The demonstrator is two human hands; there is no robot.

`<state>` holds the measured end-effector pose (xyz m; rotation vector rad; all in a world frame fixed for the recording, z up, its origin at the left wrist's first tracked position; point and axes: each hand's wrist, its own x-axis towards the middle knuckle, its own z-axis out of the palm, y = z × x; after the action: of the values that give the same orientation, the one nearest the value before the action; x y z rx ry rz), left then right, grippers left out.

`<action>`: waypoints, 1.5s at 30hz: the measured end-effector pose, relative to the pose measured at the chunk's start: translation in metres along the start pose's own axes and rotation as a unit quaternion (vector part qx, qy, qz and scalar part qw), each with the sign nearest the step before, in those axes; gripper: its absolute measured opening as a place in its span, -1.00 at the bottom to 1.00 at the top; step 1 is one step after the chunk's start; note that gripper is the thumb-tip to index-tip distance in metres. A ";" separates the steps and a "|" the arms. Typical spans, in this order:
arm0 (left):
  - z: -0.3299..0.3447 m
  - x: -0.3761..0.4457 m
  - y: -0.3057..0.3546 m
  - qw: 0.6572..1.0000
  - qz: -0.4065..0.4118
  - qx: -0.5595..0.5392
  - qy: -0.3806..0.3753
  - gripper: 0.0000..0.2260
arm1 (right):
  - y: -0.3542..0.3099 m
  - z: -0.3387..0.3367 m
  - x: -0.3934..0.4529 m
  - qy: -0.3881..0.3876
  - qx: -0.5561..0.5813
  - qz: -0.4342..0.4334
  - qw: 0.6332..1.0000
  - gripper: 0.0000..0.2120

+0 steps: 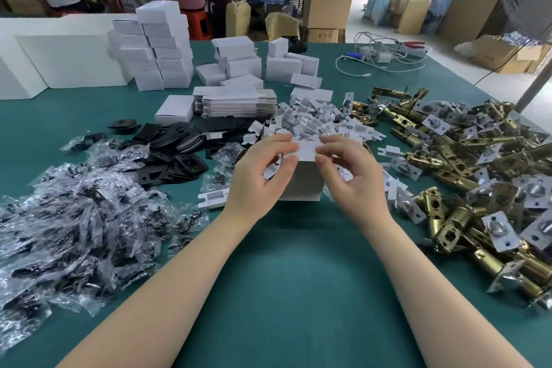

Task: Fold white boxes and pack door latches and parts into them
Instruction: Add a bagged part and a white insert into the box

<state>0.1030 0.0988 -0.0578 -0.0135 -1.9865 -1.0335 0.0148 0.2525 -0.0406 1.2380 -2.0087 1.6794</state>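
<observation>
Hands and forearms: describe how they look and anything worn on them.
Both the left hand and the right hand are bare: no gloves, rings, watch or bracelets visible. Both forearms are uncovered, with no sleeve in view. Fingernails look short and unpainted.

Bare green bench [298, 278] lies open below the hands [304, 170]. Bagged parts [77, 233] crowd the left, brass latches [466, 164] the right, and white inserts [322, 122] with flat box blanks [233, 103] block beyond.

Single head view, looking forward and down, close over green table [286, 278].
</observation>
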 end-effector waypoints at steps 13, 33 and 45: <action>0.004 0.008 0.018 0.995 -0.067 -0.063 0.039 -0.85 | -0.008 0.007 0.007 0.042 0.054 0.046 0.997 -0.75; 0.000 -0.007 0.001 0.996 0.034 0.080 -0.002 -0.81 | 0.002 0.007 -0.012 0.003 0.040 0.060 0.997 -0.64; 0.008 -0.017 -0.002 0.990 -0.024 0.117 -0.075 -0.45 | 0.008 0.016 -0.024 -0.029 -0.010 0.061 0.998 -0.48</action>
<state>0.1071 0.1087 -0.0733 0.0868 -2.2456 -0.8454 0.0286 0.2485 -0.0665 1.1922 -2.1715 1.6913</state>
